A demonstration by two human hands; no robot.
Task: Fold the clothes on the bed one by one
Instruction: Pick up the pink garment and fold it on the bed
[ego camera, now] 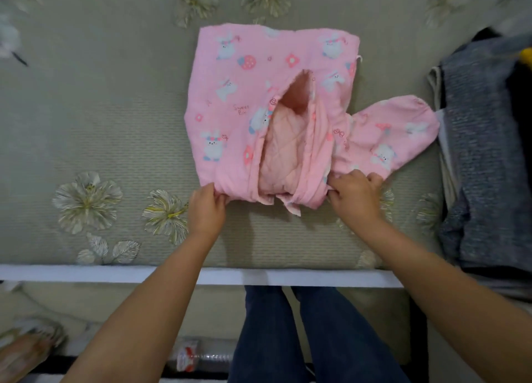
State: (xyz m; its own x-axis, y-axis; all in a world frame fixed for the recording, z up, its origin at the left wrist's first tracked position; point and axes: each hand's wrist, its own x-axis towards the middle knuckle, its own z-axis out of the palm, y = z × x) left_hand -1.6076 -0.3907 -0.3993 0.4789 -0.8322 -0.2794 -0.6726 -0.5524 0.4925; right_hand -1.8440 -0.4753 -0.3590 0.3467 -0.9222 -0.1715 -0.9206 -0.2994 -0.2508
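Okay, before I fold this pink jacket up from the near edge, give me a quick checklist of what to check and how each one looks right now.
1. Left hand grips the near left corner of the pink jacket: ok.
2. Right hand grips the near right corner: ok.
3. Sleeve tucked in: not ok, it sticks out to the right toward the grey clothes.
4. Front closed: not ok, it gapes open and shows the quilted lining.
5. Bed beyond the jacket free for the fold: ok.
6. Left sleeve folded under: cannot tell, it is hidden.
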